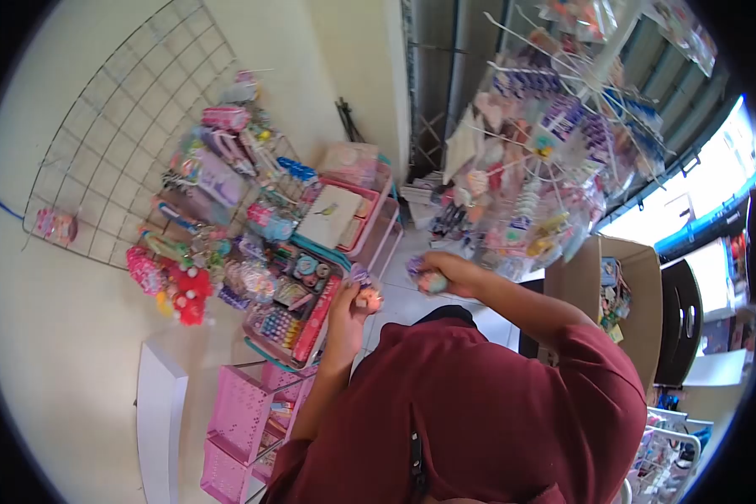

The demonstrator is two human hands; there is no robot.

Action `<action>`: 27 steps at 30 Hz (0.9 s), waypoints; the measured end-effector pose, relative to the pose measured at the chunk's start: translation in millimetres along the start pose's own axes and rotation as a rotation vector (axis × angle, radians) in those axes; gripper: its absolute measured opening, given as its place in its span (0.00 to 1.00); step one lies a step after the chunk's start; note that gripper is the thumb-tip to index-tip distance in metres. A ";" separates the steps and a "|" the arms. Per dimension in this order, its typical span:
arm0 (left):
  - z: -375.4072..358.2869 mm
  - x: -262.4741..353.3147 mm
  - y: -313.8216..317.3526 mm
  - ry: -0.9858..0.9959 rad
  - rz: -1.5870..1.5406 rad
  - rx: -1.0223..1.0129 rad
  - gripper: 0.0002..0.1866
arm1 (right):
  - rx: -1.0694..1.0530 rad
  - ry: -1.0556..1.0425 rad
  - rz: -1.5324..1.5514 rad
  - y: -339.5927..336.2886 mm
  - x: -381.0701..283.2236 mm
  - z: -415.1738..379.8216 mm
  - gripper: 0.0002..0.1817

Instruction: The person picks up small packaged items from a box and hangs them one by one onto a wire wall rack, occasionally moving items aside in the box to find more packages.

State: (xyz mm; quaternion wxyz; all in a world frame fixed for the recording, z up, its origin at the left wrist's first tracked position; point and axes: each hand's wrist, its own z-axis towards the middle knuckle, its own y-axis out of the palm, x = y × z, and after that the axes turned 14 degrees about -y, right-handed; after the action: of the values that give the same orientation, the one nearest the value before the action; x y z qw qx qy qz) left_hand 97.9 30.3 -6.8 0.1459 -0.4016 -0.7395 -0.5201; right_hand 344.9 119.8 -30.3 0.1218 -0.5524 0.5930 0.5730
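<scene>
My left hand (345,312) is closed around a small packaged trinket (369,296) with a purple top and an orange-pink body. It is beside the right edge of a tray of small goods (317,323). Across from it, my right hand (452,271) grips a similar small trinket (431,281), purple above and pale teal below. Both trinkets are held apart from each other in front of my body. Their exact kind is too small and blurred to make out.
A wire grid (101,143) hung with packaged accessories covers the left wall. Pink tiered baskets (239,412) stand below the tray. At the upper right is a white rotating rack (595,84) with hanging packets. A cardboard box (638,290) holding goods stands at my right.
</scene>
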 end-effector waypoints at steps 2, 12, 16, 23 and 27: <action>-18.4 16.4 -24.2 0.056 -0.017 0.094 0.06 | -0.072 -0.240 -0.256 37.6 -12.7 50.4 0.10; -53.9 33.3 -58.6 0.240 -0.149 0.374 0.07 | -0.082 -1.061 -0.277 175.5 -226.2 254.0 0.12; -49.3 34.1 -60.0 0.241 -0.155 0.454 0.05 | -0.144 -1.116 -0.366 171.7 -236.2 292.6 0.17; -13.6 39.7 -74.7 0.288 -0.203 0.525 0.08 | -0.075 -1.148 -0.367 160.3 -224.8 319.2 0.15; -3.3 46.0 -64.0 0.289 -0.158 0.494 0.06 | -0.141 -1.090 -0.325 160.8 -220.3 339.4 0.15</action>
State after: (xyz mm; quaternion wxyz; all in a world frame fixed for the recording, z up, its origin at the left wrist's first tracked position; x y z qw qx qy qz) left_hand 20.3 39.0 -18.0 0.3020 -0.2169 -0.8444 -0.3858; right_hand 130.7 466.8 122.1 0.4596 -0.2680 0.3121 0.7871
